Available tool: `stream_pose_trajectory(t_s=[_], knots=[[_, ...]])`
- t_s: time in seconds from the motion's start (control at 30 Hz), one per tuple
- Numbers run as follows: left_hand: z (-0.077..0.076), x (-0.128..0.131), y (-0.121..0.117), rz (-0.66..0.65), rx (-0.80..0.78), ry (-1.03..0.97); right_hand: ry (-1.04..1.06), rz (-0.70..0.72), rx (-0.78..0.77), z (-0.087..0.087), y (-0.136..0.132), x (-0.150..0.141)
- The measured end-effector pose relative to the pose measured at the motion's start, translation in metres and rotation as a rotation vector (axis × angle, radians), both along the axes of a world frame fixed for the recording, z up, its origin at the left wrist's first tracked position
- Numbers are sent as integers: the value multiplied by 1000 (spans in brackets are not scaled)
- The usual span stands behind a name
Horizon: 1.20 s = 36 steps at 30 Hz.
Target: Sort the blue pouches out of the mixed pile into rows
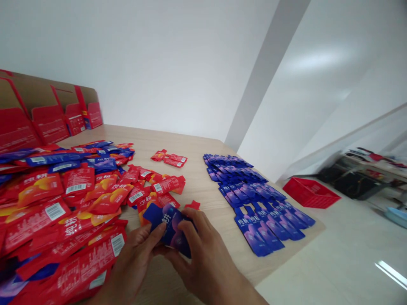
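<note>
A dark blue sachet [170, 222] with a pale purple picture and white lettering is held between my two hands above the table. My left hand [138, 250] is closed on its left edge, thumb on the front. From the other side my right hand [203, 245] grips the sachet's right part, fingers bent over it. Left of my hands lies a loose heap of red sachets [108, 190] with orange pictures, mixed with blue ones. To the right, blue sachets [257, 224] lie in several overlapping rows, fronts up.
Red cardboard boxes [51, 123] with brown insides stand at the back left against the wall. Two red sachets [174, 160] lie apart near the middle of the wooden table [197, 144]. Beyond the table's right edge, a red basket [311, 192] stands on the floor.
</note>
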<state>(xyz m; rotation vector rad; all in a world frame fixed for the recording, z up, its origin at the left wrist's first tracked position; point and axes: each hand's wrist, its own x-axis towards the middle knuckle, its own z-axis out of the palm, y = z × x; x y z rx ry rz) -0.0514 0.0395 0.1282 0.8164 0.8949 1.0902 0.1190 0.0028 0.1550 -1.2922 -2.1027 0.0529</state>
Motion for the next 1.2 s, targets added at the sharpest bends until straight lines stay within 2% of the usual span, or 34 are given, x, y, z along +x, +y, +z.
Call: stream_pose_trajectory(t_s=[0.1,0.17,0.23,0.3,0.4,0.47,0.53,0.67,0.87,0.97,1.03,1.13,1.2], knots=[[1,0,-3,-115,16,29,24,-26,9,-3,-1,6],[2,-1,-5,-199,41,48,34,-52,33,1,-2,23],[2,-3,-6,-248,84,62,13,-138,78,8,-4,51],[1,-5,-4,-279,125,79,-47,-319,72,17,-6,89],[-6,-6,0,-327,162,66,-211,-665,-93,26,-9,150],[-14,-6,1,-375,182,32,-334,-824,-224,24,-10,178],[-21,-4,-2,-428,201,17,-414,-881,-337,16,-10,191],[-27,-6,-16,-488,281,107,-433,-870,-455,1,-6,192],[-31,-8,-21,-516,516,266,-460,-770,-493,-1,4,195],[-24,-4,-19,-596,556,373,-457,-687,-337,5,18,178],[-11,-3,-22,-633,572,449,-361,-508,-218,10,31,147],[17,-6,-29,-644,614,591,-169,-38,-181,16,53,77],[35,-13,-36,-686,662,725,-138,287,-205,15,65,30]])
